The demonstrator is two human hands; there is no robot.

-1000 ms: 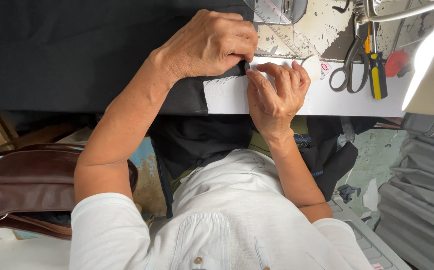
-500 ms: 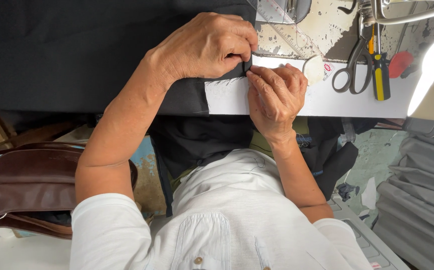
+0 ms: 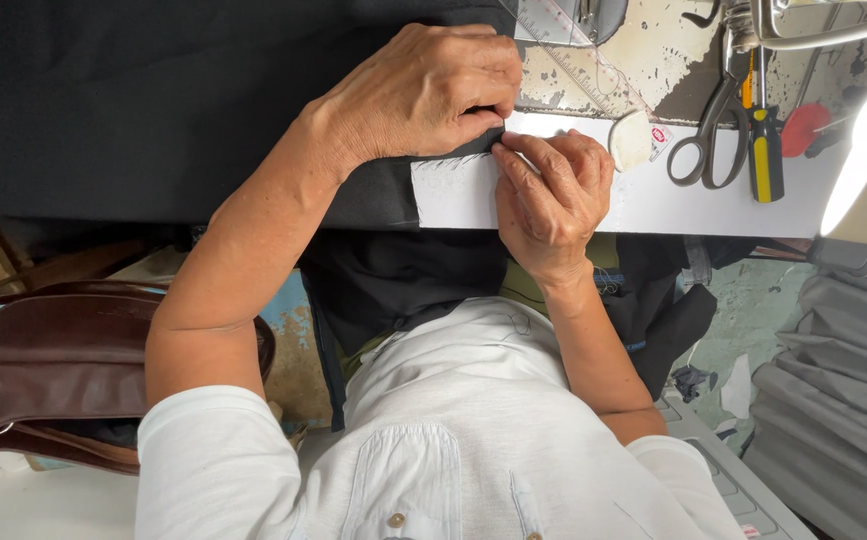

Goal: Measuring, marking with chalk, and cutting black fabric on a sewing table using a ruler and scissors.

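Observation:
My left hand (image 3: 423, 90) lies fisted on a large piece of black fabric (image 3: 153, 110), pinching its edge at the fingertips. My right hand (image 3: 553, 190) presses its curled fingers onto the white strip of fabric (image 3: 453, 195) lying on the table edge. Index finger and thumb of that hand meet the left hand's fingertips at the seam where black and white pieces join. Both hands touch each other there.
Scissors (image 3: 708, 130), a yellow and black screwdriver (image 3: 765, 140), a white chalk piece (image 3: 631, 140), a clear ruler (image 3: 563, 30) and a red round object (image 3: 803, 125) lie on the worn table. A brown leather bag (image 3: 48, 365) sits lower left. Grey fabric (image 3: 843, 360) hangs right.
My hands have barely shifted. The fingertips stay pinched together at the fabric edge.

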